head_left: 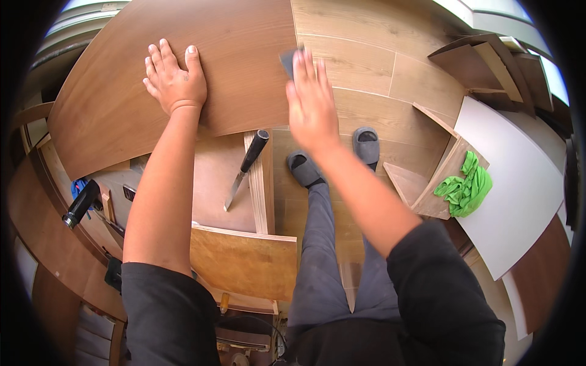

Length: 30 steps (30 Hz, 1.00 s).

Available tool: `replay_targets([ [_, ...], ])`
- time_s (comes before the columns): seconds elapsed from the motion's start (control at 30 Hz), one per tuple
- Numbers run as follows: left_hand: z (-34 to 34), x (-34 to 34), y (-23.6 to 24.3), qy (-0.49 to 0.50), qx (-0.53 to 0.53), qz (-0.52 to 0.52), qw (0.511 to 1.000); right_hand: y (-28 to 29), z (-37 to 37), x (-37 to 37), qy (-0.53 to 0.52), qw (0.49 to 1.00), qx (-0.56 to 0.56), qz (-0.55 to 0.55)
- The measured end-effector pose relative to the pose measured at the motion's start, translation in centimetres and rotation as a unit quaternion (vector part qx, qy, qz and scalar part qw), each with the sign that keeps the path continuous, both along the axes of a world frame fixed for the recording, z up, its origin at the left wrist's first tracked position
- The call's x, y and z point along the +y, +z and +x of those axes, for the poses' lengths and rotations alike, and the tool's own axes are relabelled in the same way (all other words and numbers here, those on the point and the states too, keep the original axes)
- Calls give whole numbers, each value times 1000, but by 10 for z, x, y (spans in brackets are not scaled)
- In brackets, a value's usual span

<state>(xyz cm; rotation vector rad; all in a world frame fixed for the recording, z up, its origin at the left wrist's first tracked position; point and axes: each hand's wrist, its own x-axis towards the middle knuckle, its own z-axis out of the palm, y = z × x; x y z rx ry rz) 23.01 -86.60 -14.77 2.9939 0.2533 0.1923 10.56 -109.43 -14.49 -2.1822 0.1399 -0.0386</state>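
My left hand (174, 76) lies palm down on a large brown wood panel (104, 91), fingers spread. At the panel's right edge, my right hand (311, 104), slightly blurred, holds a dark grey flat pad (287, 61), mostly hidden behind the fingers; it looks like abrasive paper or a block. Below the panel, between my arms, a long blade tool with a black handle (253, 152) rests on a pale wooden surface (223, 165). A yellowish plywood board (244, 262) sits lower down.
A black cylindrical tool (79, 204) lies at far left among other items. Right of my slippered feet (366, 146) are a wooden piece (427, 201) with a green cloth (464, 189), a white panel (513, 213) and leaning dark boards (482, 70). The floor (360, 55) is wood planks.
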Motion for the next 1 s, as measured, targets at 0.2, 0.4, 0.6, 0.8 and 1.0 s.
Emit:
replay_targets([
  [0.2, -3, 1, -1, 1, -1, 13, 1000, 3, -14, 2, 9, 999, 30, -11],
  [0.4, 4, -6, 5, 9, 13, 16, 1000, -10, 162, -13, -21, 999, -35, -35],
  [0.6, -4, -1, 5, 25, 26, 16, 999, -3, 43, -6, 32, 999, 16, -32],
  [0.8, 0, -4, 5, 18, 23, 12, 999, -19, 195, -12, -12, 998, -69, 0],
  [1.0, -3, -2, 7, 28, 27, 8, 999, -9, 258, -17, 3, 998, 10, -68],
])
